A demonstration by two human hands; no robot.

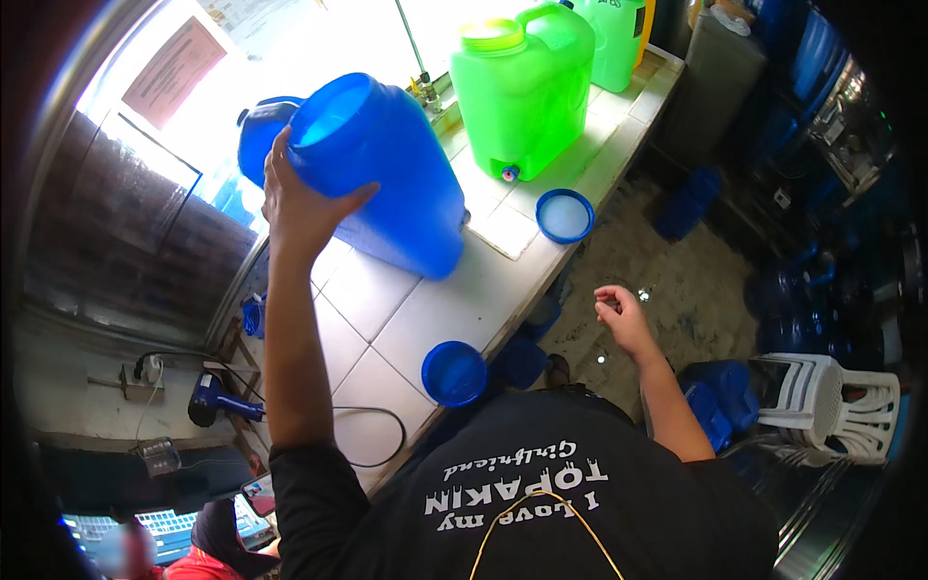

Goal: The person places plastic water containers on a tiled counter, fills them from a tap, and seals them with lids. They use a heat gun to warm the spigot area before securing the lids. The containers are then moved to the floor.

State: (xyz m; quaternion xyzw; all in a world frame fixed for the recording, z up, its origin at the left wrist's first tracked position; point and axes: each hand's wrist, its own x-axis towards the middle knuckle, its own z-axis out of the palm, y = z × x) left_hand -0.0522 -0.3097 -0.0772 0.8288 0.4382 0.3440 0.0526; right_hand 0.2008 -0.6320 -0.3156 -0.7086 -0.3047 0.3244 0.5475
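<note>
My left hand (308, 192) grips the neck of a blue plastic water container (406, 181), thumb on the near side and fingers over the rim. The container is tilted on the white tiled counter (377, 304), its wide mouth uncapped. Away from the counter, my right hand (622, 319) hangs over the floor with curled fingers and nothing visible in it. A blue screw lid (564, 216) with a pale inside lies at the counter edge. Closer to my body sits another round blue lid (454, 373). A green water container (525, 94) with a spigot stands beyond the blue one.
Another green container (612, 43) stands farther along the counter. A valve with a thin pipe (428, 90) rises behind. At left hangs a blue heat gun (221, 406); a cable loop crosses the tiles. White plastic chairs (826, 406) stand at right. A person in red (203, 562) is at lower left.
</note>
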